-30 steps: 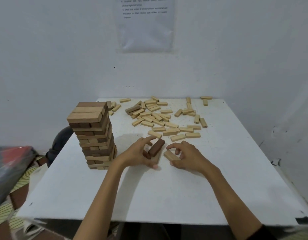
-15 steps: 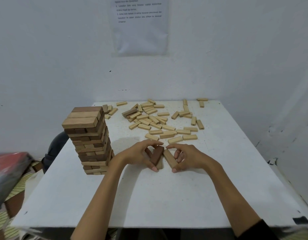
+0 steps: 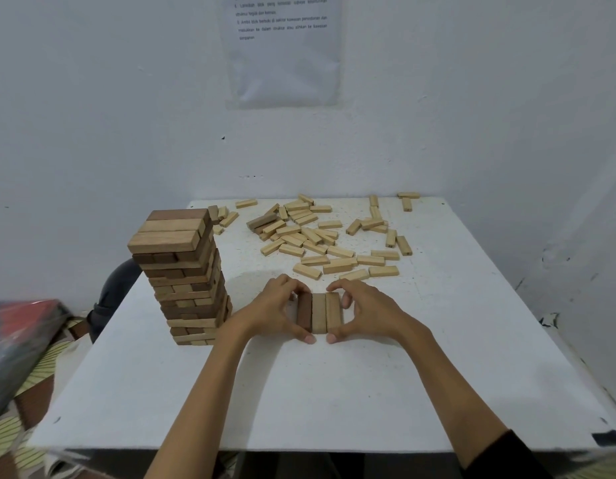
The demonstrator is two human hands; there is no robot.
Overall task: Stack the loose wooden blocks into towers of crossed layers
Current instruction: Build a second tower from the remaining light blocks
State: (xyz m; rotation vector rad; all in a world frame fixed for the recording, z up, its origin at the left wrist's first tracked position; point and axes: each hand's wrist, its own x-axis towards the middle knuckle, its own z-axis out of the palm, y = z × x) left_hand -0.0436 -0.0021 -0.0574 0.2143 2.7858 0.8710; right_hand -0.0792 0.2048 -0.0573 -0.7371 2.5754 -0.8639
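Pinching the dark-and-pale three-block wooden row point(image 3: 318, 312) between left hand point(image 3: 275, 312) and right hand point(image 3: 368, 312), I fear uneven pressure skews it.

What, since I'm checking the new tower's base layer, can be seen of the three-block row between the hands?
The three-block row lies flat on the white table, long sides touching, ends roughly flush, pointing away from the person. Its leftmost piece is dark brown wood, the other two pale wood. The left hand cups its left side and the right hand its right, thumbs at the near ends, fingers curled over the far ends. Nothing lies on top.
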